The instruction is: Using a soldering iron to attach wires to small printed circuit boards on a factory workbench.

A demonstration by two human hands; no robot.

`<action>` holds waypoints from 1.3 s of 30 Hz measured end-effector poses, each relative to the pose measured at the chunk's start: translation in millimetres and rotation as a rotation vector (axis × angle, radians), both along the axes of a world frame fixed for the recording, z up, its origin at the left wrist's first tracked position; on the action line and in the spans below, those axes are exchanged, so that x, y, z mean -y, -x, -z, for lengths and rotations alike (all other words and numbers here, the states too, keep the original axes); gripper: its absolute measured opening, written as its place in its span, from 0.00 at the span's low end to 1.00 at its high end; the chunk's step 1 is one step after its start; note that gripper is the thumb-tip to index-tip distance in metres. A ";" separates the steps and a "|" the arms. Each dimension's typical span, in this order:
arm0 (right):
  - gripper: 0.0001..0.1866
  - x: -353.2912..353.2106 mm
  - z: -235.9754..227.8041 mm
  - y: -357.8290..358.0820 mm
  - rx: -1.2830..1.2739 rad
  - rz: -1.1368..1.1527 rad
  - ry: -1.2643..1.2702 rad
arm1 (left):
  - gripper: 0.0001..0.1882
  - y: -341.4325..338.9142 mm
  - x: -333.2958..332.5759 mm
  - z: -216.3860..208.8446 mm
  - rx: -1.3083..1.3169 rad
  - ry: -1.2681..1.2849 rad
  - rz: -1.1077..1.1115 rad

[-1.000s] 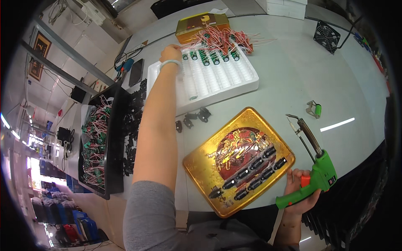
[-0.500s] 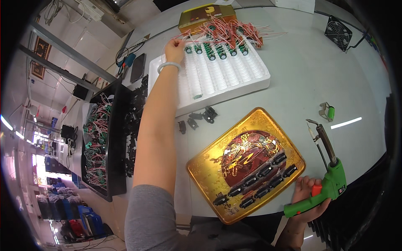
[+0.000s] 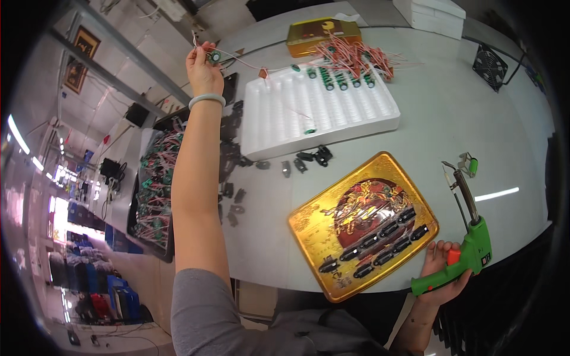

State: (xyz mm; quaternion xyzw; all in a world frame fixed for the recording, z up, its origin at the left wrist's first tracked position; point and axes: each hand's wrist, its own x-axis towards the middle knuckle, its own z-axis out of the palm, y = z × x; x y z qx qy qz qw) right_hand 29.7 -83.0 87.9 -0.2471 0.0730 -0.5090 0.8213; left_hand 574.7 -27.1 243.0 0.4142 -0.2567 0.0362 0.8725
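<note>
Raised past the far left corner of the white foam tray [image 3: 267, 133], my left hand [image 3: 205, 74] pinches a small green round wired part [image 3: 214, 56]. Pinkish wire trails from it to a small reddish-brown piece [image 3: 263, 73] over the tray. At the lower right, my right hand [image 3: 442, 276] is wrapped round the handle of a green soldering gun [image 3: 475, 246] with a red trigger; its metal tip points up and away. Left of the gun lies a gold tin lid [image 3: 309, 222] bearing two rows of small black housings [image 3: 369, 240].
Green parts [image 3: 342, 82] with tangled wires [image 3: 353, 56] fill the tray's far side, before a gold box [image 3: 323, 38]. Loose black pieces [image 3: 322, 155] lie near the tray. A bin of wired boards [image 3: 157, 190] is at left. A green-reeled stand [image 3: 472, 166] and black fan [image 3: 490, 66] are at right.
My left hand has lifted from the tray's far left and moved up and left, carrying the green part with its wires. The right hand still holds the soldering gun. The view has shifted slightly.
</note>
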 end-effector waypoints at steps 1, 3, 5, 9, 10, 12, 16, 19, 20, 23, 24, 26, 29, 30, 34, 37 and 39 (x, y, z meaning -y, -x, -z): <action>0.27 0.2 1.3 0.5 0.057 -0.034 0.030 | 0.05 11.0 -11.6 -11.6 0.096 0.048 0.056; 0.29 0.4 3.0 1.3 0.054 -0.004 0.003 | 0.06 34.6 -37.0 -33.9 0.106 0.089 0.071; 0.29 1.3 3.0 1.6 0.098 -0.042 0.030 | 0.06 61.8 -60.1 -44.9 0.165 0.092 0.157; 0.28 2.5 1.0 3.0 0.083 -0.077 0.030 | 0.06 106.4 -86.0 -48.4 0.122 -0.053 0.133; 0.28 2.4 1.5 3.3 0.086 -0.067 0.008 | 0.05 112.6 -89.5 -49.0 0.117 -0.072 0.146; 0.28 3.2 1.9 4.2 0.118 -0.117 0.059 | 0.05 119.0 -93.7 -53.8 0.032 -0.099 0.148; 0.26 2.7 4.8 5.6 0.026 -0.058 0.016 | 0.04 120.1 -89.6 -70.4 0.008 -0.102 0.252; 0.26 2.5 5.4 5.8 0.040 -0.056 0.009 | 0.04 118.5 -74.1 -84.7 0.025 -0.093 0.316; 0.26 2.4 5.5 5.3 0.074 -0.064 0.047 | 0.05 117.3 -66.6 -88.6 0.033 -0.090 0.337; 0.26 2.2 4.4 5.5 0.064 -0.056 0.020 | 0.06 109.1 -39.0 -95.8 0.043 -0.076 0.376; 0.27 1.8 3.9 5.3 0.058 -0.057 0.012 | 0.07 104.9 -29.4 -96.3 0.066 -0.114 0.374; 0.28 1.3 3.0 4.9 0.053 -0.052 0.004 | 0.09 95.6 -11.3 -95.9 0.042 -0.172 0.419; 0.28 0.7 1.8 3.8 0.049 -0.042 -0.011 | 0.11 87.9 4.8 -86.0 -0.096 -0.344 0.533; 0.27 0.6 1.7 3.6 0.045 -0.046 -0.001 | 0.11 90.4 11.5 -77.2 -0.065 -0.414 0.397; 0.27 -0.1 0.0 4.8 0.017 -0.053 0.012 | 0.08 97.7 25.0 -67.5 0.007 -0.647 0.162; 0.27 -0.7 -1.4 4.8 0.006 -0.054 -0.004 | 0.06 99.6 24.4 -71.3 0.008 -0.593 0.181; 0.27 -0.8 -2.5 4.3 0.032 -0.063 0.015 | 0.06 98.7 19.8 -73.9 -0.055 -0.697 0.203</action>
